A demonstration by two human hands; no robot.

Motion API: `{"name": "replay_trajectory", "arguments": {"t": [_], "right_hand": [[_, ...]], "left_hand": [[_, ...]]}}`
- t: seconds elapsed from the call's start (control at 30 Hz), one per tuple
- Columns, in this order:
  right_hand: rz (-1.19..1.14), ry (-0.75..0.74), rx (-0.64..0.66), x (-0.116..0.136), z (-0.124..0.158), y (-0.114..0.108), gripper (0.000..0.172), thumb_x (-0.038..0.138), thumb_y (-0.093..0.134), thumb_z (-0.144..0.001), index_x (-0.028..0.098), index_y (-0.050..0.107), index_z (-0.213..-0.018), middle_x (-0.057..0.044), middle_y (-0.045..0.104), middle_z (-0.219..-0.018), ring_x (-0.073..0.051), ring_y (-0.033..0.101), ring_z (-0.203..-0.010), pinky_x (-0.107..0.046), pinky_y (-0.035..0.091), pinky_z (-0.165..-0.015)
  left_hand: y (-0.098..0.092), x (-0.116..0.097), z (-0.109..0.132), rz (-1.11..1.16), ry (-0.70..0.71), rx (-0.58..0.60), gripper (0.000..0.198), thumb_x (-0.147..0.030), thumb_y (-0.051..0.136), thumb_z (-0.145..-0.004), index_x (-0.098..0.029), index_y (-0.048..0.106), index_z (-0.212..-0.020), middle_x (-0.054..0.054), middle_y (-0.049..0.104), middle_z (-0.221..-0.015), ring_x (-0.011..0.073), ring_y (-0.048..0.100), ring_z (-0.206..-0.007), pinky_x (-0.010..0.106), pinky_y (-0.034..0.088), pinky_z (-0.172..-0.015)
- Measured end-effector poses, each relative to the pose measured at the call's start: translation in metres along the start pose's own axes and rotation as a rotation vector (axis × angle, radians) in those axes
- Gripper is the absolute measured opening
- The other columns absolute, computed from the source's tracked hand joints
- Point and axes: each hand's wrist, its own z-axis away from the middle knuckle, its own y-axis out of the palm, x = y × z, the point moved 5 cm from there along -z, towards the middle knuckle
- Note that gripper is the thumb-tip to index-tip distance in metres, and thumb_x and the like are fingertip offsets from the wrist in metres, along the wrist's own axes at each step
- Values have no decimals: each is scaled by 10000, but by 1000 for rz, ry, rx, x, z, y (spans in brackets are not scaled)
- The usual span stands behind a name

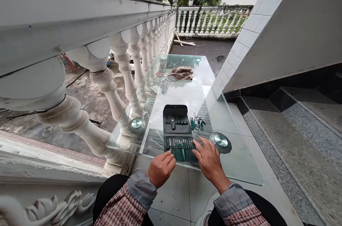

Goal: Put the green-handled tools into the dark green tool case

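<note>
A black folding tool case (175, 110) lies open on a glass table (237, 162) in front of me. Its near half holds a row of slim tools (181, 151) with green handles and silver tips, like a manicure set. Empty loops and a strap show on the far half. My left hand (161, 169) is closed at the case's near left corner; what its fingertips pinch, if anything, is hidden. Fingers spread, my right hand (210, 160) rests at the case's right edge. Several small green-and-silver tools (197, 122) lie in a pile on the glass right of the case.
A crumpled brown cloth (182, 73) lies farther back on the tabletop. Round metal mounts (220, 140) show at the glass. White balusters (119, 58) run along the left, and stone steps (296, 122) rise on the right.
</note>
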Motion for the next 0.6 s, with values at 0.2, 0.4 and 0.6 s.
{"name": "replay_trajectory", "arguments": {"t": [0.2, 0.4, 0.6], "right_hand": [[92, -53, -71, -15, 5, -1, 414, 420, 368, -914, 177, 556, -1192, -107, 546, -1233, -267, 423, -1179, -419, 374, -924], [109, -114, -56, -23, 25, -5, 457, 467, 365, -907, 180, 513, -1230, -107, 540, -1249, -255, 428, -1189, -409, 373, -930], [146, -222, -52, -9, 49, -10, 545, 520, 418, -870, 149, 479, -1264, -128, 529, -1266, -277, 427, -1192, -428, 376, -941]], "left_hand": [[-1, 0, -1, 10, -3, -14, 192, -110, 444, -910, -127, 635, -899, 81, 703, -872, 188, 672, -887, 308, 568, -812], [0, 0, 0, 0, 2, -2, 200, -115, 438, -916, -134, 636, -903, 80, 703, -879, 184, 668, -907, 297, 566, -814], [8, 0, 10, -68, 3, 34, 187, -166, 455, -926, -150, 632, -984, 78, 704, -916, 215, 659, -943, 328, 579, -792]]}}
